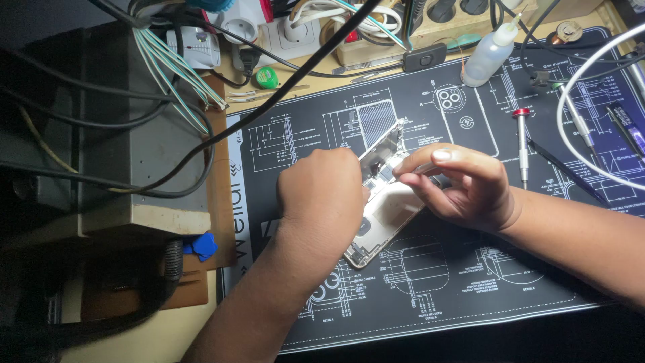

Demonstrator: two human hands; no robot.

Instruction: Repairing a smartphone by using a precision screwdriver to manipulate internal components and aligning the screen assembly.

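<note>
An opened phone body (386, 215) lies on the dark work mat (470, 282), its screen panel (381, 144) tilted up at the far end. My left hand (321, 195) rests over the phone's left side, fingers curled down on it and hiding what they touch. My right hand (460, 185) is on the right side of the phone. Its thumb and fingers pinch a thin tool, probably tweezers (420, 169), with the tip pointing into the phone's upper interior.
A red-topped screwdriver (522, 144) lies on the mat right of my right hand. A clear squeeze bottle (489, 55), a power strip (269, 27), cables and a grey metal box (114, 134) crowd the back and left. Blue picks (203, 246) sit by the box.
</note>
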